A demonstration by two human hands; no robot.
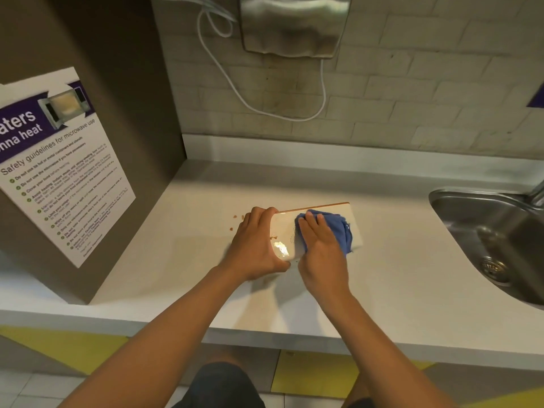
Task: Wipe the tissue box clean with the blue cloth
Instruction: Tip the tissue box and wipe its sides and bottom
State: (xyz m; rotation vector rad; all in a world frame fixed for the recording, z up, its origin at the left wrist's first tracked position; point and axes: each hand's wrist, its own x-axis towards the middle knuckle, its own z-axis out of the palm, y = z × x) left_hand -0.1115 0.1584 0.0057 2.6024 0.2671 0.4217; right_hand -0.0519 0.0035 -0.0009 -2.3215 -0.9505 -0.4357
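A white tissue box [287,231] with a thin orange far edge lies flat on the white counter [397,260]. My left hand [253,245] grips the box's left end, thumb at the near corner and fingers over the far side. My right hand [319,241] lies flat with straight fingers on a crumpled blue cloth [341,228], pressing it onto the box's top right half. The cloth hangs a little over the box's near edge. A shiny wet patch shows on the box near my left thumb.
Small brown crumbs [237,217] lie on the counter left of the box. A steel sink [494,240] is at the right. A brown panel with a microwave safety poster [59,169] stands at the left. A hand dryer [294,25] and cable hang on the tiled wall.
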